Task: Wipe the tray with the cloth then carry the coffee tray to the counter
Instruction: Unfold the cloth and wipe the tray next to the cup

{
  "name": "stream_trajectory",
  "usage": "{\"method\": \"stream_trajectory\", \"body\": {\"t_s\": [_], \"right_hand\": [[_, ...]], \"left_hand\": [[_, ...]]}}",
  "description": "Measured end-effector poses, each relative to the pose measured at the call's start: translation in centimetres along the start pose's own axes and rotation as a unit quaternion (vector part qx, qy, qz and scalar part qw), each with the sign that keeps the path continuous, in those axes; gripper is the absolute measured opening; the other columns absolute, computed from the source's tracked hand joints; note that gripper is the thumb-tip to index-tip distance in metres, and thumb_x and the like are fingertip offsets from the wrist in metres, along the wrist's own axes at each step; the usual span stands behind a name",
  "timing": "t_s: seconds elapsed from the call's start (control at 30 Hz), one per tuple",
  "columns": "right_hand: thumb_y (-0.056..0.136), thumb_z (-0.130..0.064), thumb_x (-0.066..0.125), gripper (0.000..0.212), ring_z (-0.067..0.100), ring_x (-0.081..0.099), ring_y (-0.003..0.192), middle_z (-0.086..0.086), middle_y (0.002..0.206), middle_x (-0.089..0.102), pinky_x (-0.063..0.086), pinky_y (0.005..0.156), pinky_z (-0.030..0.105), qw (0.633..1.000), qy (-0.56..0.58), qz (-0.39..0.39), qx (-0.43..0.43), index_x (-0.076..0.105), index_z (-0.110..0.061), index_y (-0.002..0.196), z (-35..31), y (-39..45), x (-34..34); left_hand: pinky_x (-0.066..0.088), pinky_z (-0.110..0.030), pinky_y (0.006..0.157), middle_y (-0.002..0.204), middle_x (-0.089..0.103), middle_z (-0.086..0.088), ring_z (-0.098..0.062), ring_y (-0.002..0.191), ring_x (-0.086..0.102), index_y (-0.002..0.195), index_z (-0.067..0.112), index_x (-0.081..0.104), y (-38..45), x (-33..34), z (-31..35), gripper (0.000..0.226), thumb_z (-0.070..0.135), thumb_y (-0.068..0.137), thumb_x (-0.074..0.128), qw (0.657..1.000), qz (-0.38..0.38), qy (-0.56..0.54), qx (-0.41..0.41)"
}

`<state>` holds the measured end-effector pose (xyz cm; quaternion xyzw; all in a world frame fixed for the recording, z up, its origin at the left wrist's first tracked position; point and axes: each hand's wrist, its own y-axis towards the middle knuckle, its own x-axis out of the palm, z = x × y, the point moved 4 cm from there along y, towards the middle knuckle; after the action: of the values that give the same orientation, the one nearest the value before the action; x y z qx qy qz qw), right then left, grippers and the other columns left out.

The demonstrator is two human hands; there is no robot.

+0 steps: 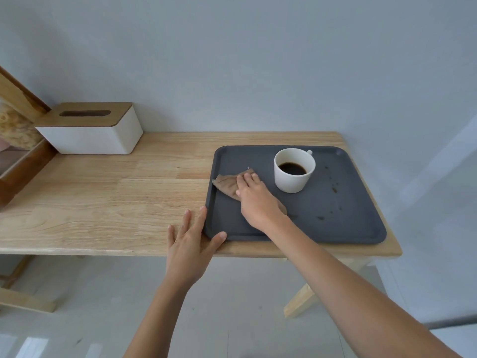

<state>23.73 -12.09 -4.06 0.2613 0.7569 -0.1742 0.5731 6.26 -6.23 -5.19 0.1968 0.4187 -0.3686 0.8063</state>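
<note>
My right hand (254, 200) presses the cloth (227, 184) flat, grip spread, on the tray's (361, 228) left half beside the cup (294, 171) — spilled drops (333, 188) remain at right, carrying undone — while my left hand (191, 241), fingers apart, steadies its corner on the surface (103, 189).

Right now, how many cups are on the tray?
1: a white cup of coffee stands on the tray's far middle, right of the cloth. None seems hidden.
</note>
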Motion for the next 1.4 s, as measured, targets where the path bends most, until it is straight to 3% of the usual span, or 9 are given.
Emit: {"method": "stream_trajectory", "body": {"t_s": [0.33, 0.63, 0.83, 0.97, 1.13, 1.4], "right_hand": [[0.104, -0.017, 0.030, 0.051, 0.025, 0.006, 0.150, 0.011, 0.162, 0.013, 0.013, 0.120, 0.033, 0.998, 0.003, -0.015, -0.056, 0.015, -0.008, 0.152, 0.1, -4.9, -0.7], [0.098, -0.013, 0.039, 0.048, 0.032, 0.021, 0.143, 0.018, 0.154, 0.028, 0.028, 0.111, 0.041, 1.000, -0.013, -0.016, -0.007, 0.030, 0.000, 0.143, 1.2, 4.8, -0.7], [0.093, -0.009, 0.045, 0.051, 0.032, 0.027, 0.138, 0.018, 0.150, 0.032, 0.031, 0.109, 0.039, 1.000, -0.025, -0.008, 0.014, 0.032, -0.001, 0.142, 0.9, 8.2, -0.7], [0.096, -0.009, 0.042, 0.047, 0.030, 0.027, 0.140, 0.017, 0.150, 0.035, 0.030, 0.109, 0.038, 0.999, -0.019, -0.007, -0.024, 0.033, -0.004, 0.142, 0.4, 5.7, -0.8], [0.101, -0.012, 0.038, 0.051, 0.026, 0.014, 0.148, 0.012, 0.159, 0.022, 0.022, 0.117, 0.037, 0.994, -0.008, -0.037, -0.106, 0.024, -0.008, 0.150, -0.3, -0.6, -0.8], [0.104, -0.022, 0.031, 0.049, 0.010, 0.006, 0.150, -0.003, 0.162, 0.015, 0.010, 0.122, 0.026, 0.982, 0.023, -0.092, -0.163, 0.021, -0.019, 0.152, 4.8, -7.4, -2.5]], "left_hand": [[-0.010, -0.038, 0.118, 0.158, 0.023, 0.004, -0.006, 0.147, -0.005, 0.151, 0.032, 0.016, 0.1, -0.1, -0.2, 0.075, 0.057, 0.088, 0.049, 1.000, -0.005, -0.025, 0.001], [-0.011, -0.035, 0.118, 0.156, 0.028, 0.006, -0.002, 0.146, -0.005, 0.149, 0.035, 0.021, 0.3, -0.2, -0.2, 0.075, 0.055, 0.085, 0.056, 0.999, -0.007, -0.052, 0.003], [-0.010, -0.034, 0.118, 0.157, 0.025, 0.009, 0.000, 0.146, -0.005, 0.149, 0.036, 0.019, 0.1, -0.4, -0.2, 0.079, 0.065, 0.080, 0.043, 0.999, -0.004, -0.032, 0.003], [-0.009, -0.034, 0.118, 0.159, 0.019, 0.009, -0.001, 0.146, -0.007, 0.150, 0.035, 0.014, -0.1, -0.2, -0.3, 0.075, 0.063, 0.087, 0.043, 1.000, -0.006, 0.001, 0.002], [-0.007, -0.036, 0.118, 0.159, 0.020, 0.006, -0.004, 0.147, -0.004, 0.150, 0.033, 0.014, -0.1, -0.3, -0.6, 0.075, 0.063, 0.087, 0.041, 1.000, 0.002, 0.015, -0.002], [-0.003, -0.036, 0.119, 0.158, 0.023, 0.008, -0.006, 0.147, -0.002, 0.150, 0.035, 0.014, 0.1, 0.1, -0.7, 0.078, 0.072, 0.084, 0.032, 0.999, -0.008, 0.046, 0.009]]}}
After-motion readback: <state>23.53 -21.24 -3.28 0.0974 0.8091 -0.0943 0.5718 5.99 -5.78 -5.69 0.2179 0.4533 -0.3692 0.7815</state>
